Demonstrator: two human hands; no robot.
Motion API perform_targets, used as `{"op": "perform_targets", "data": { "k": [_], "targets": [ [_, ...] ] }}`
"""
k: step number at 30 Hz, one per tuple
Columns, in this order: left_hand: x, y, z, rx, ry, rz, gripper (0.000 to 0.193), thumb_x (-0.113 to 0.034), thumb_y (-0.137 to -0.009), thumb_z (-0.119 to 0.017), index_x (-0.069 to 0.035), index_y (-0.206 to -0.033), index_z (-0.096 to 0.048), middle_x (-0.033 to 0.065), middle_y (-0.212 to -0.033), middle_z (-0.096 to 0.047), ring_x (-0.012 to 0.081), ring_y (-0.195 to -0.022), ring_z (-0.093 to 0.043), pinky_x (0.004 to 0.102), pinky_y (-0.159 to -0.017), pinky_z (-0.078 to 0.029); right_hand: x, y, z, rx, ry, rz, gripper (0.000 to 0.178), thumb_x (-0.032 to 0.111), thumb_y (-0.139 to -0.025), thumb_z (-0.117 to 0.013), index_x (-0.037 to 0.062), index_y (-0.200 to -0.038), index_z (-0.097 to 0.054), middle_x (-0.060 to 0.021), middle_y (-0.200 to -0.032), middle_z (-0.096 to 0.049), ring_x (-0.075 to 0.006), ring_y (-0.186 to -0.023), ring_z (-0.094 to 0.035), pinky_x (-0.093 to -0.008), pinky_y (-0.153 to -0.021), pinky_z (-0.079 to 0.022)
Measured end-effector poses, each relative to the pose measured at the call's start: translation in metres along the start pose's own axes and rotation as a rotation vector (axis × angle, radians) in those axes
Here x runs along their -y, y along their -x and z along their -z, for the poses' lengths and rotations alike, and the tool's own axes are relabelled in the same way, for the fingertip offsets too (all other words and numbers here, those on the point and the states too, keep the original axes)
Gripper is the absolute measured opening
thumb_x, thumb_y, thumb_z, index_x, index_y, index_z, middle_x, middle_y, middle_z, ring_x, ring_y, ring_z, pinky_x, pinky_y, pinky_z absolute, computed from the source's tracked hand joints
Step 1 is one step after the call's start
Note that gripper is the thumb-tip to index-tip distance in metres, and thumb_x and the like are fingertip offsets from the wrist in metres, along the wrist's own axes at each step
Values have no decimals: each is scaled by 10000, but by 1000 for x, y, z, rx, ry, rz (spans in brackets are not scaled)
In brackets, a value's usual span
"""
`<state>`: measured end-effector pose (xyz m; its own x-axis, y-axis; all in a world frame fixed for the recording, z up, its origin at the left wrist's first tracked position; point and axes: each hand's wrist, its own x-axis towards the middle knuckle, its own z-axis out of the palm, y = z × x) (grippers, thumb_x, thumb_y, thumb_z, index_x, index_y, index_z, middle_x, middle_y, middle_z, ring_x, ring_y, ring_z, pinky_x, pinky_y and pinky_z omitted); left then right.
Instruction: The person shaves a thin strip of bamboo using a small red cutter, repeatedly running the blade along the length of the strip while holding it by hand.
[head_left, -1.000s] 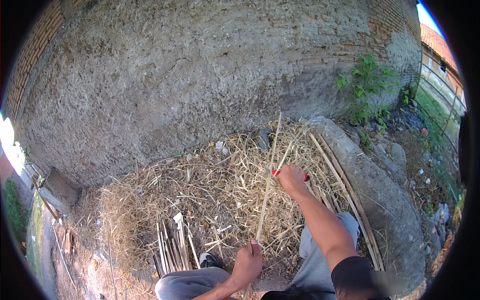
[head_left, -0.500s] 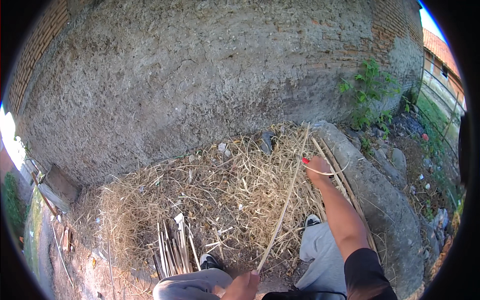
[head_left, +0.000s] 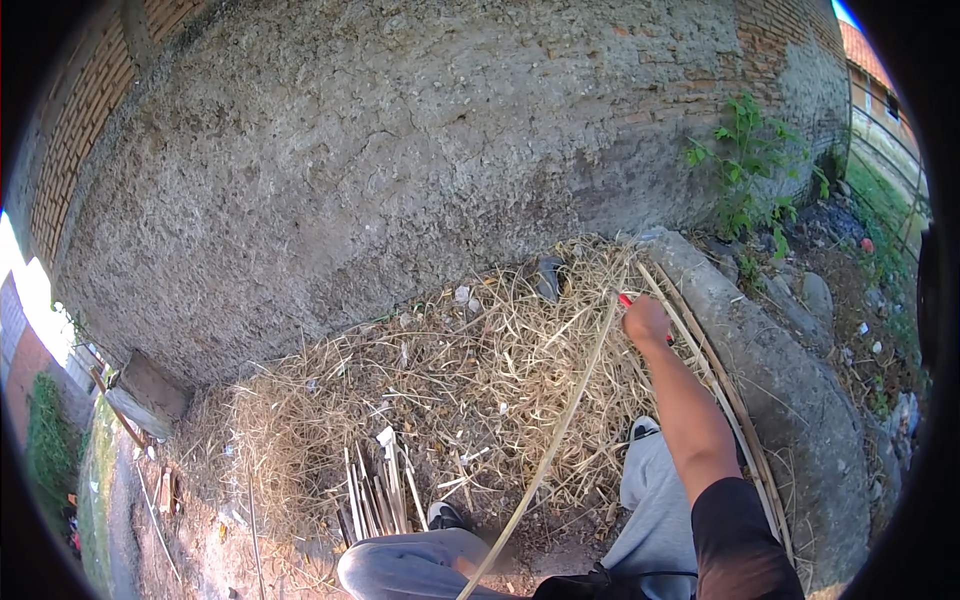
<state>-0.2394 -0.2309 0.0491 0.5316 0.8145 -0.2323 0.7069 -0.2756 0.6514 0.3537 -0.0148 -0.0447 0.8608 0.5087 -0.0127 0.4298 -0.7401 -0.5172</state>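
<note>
My right hand (head_left: 648, 322) is stretched out over a heap of dry straw-like shavings (head_left: 480, 380), fingers closed on a red-handled knife (head_left: 627, 300). A long thin bamboo strip (head_left: 560, 425) runs from beside that hand down and left to the lower edge of the picture, between my grey-trousered knees (head_left: 400, 565). The knife meets the strip at its far end. My left hand does not show; the strip's near end leaves the frame at the bottom.
A rough plastered wall (head_left: 420, 150) with brick edges stands right behind the heap. Short bamboo slats (head_left: 375, 490) lie bundled by my left shoe (head_left: 445, 515). Long slats (head_left: 715, 385) lie along a concrete curb (head_left: 790, 400). A green plant (head_left: 745, 170) and stones sit at the right.
My right hand has slid the knife up and to the right along the strip, toward the curb. My left hand, holding the strip's near end, has dropped below the picture's edge.
</note>
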Motion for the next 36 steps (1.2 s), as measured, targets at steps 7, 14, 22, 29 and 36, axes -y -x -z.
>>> {"op": "perform_targets", "data": {
  "k": [7,14,22,29,36],
  "targets": [
    [37,40,20,140,643,453,294,-365,-1017,-504,-103,-914,-589,-75,-623,-416,40,-474,-339,214,-420,-244,-17,-15,-12,54,-83,5,236,169,-826,-654,-30,-947,-691,-225,-940,-692,-328,-864,-687,-460,-727,-521],
    [29,-3,-7,13,1082,572,313,-371,-1023,-473,-86,-1063,-596,-54,-574,-342,72,-430,-308,234,-389,-238,47,57,53,367,-746,-10,456,443,-905,-667,52,-681,-598,-28,-561,-499,-106,-444,-368,-307,-443,-297],
    [-45,-135,1,372,1285,361,482,-389,-1067,-318,37,-1070,-543,-9,-575,-321,94,-426,-280,286,-383,-248,79,130,52,768,-1115,218,453,470,-905,-664,18,-935,-679,-94,-902,-717,-67,-460,-356,-260,-470,-346],
    [-82,-221,-23,516,1185,168,547,-455,-1058,-244,17,-1195,-484,-57,-583,-280,43,-421,-219,233,-357,-182,85,125,55,829,-1198,167,419,396,-948,-629,-1,-1078,-646,-93,-1018,-725,-58,-455,-318,-237,-491,-329],
    [-80,-280,-43,460,878,129,533,-484,-1042,-325,-16,-1211,-516,-44,-601,-359,53,-435,-319,214,-394,-317,81,114,49,610,-1209,203,180,114,-911,-675,-45,-987,-640,-112,-922,-730,-130,-736,-664,-287,-746,-492]
  ]
}}
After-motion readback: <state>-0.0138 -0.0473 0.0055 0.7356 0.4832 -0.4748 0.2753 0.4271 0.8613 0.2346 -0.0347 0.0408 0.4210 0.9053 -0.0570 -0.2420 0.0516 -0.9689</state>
